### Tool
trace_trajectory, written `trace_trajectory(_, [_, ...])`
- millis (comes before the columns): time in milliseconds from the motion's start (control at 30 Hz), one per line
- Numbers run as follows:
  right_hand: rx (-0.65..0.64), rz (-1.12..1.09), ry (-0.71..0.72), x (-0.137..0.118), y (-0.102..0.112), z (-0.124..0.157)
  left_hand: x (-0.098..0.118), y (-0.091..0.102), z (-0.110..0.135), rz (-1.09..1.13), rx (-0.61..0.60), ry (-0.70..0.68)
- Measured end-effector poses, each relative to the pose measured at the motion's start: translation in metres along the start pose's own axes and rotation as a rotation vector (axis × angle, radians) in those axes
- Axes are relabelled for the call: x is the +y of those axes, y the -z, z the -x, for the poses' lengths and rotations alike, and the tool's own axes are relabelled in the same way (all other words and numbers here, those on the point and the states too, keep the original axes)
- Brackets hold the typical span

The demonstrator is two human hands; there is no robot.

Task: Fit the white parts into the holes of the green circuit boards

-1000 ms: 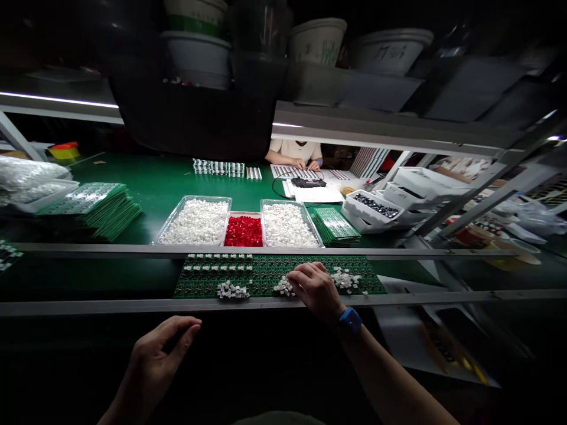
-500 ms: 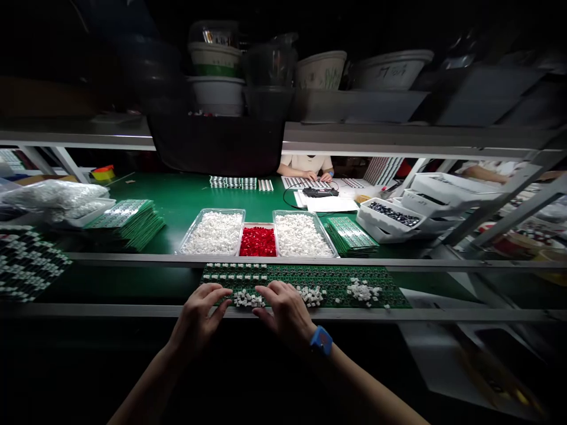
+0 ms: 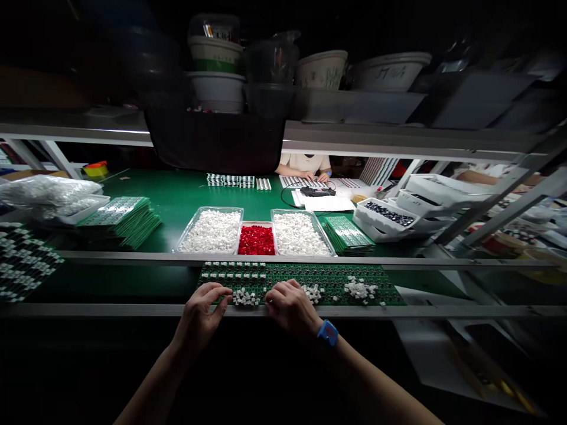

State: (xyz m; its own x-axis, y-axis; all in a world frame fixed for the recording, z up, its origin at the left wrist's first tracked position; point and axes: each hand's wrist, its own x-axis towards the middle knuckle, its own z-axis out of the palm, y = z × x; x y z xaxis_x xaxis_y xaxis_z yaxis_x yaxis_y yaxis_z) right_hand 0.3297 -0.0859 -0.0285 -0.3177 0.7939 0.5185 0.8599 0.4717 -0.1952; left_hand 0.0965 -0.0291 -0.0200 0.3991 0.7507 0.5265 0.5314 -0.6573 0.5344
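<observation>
As two bare hands work at the near edge of the bench, a green circuit board (image 3: pixel 301 282) lies between two grey metal rails, with a heap of white key switches (image 3: pixel 245 297) at its front edge. The person's left hand (image 3: pixel 199 314) stands just left of the heap, fingers loosely spread and visibly holding nothing. The right hand (image 3: pixel 292 308), a blue wristband (image 3: pixel 328 332) at its wrist, sits just right of the heap, fingers curled down against the board; whether those hidden fingertips pinch a switch cannot be told.

Compared with half a second earlier, the right hand has drawn back from above the heap, leaving a narrow gap on that side, while the left hand has barely shifted.

Two more heaps (image 3: pixel 312 293) (image 3: pixel 359 288) lie farther right along the board, beyond the right hand, with an open stretch of board past them. Rows of seated switches (image 3: pixel 234 270) line the board's far-left portion, close beneath the rear rail (image 3: pixel 283 258). The front rail (image 3: pixel 133 310) runs just under both hands.

Beyond the rear rail stand a tray of white parts (image 3: pixel 210 231), a tray of red parts (image 3: pixel 256 240) and a second white tray (image 3: pixel 299 234). Across the bench, a co-worker (image 3: pixel 305 164) bends over another board.
</observation>
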Motion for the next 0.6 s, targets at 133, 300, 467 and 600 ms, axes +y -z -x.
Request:
trace_trajectory(133, [0.034,0.041,0.037,0.012,0.015,0.005,0.002,0.0,-0.001,0.013,-0.006,0.007])
trace_trajectory(300, [0.057,0.088,-0.025,0.035,0.03,0.009,0.004,-0.003,-0.002,0.019,-0.015,0.025])
trace_trajectory(467, [0.12,0.058,-0.207,0.032,0.029,0.006,0.004,-0.005,-0.001,0.002,0.001,0.045])
trace_trajectory(600, [-0.012,-0.065,-0.108,0.0,0.017,-0.007,0.001,-0.005,0.001,-0.02,0.038,0.08])
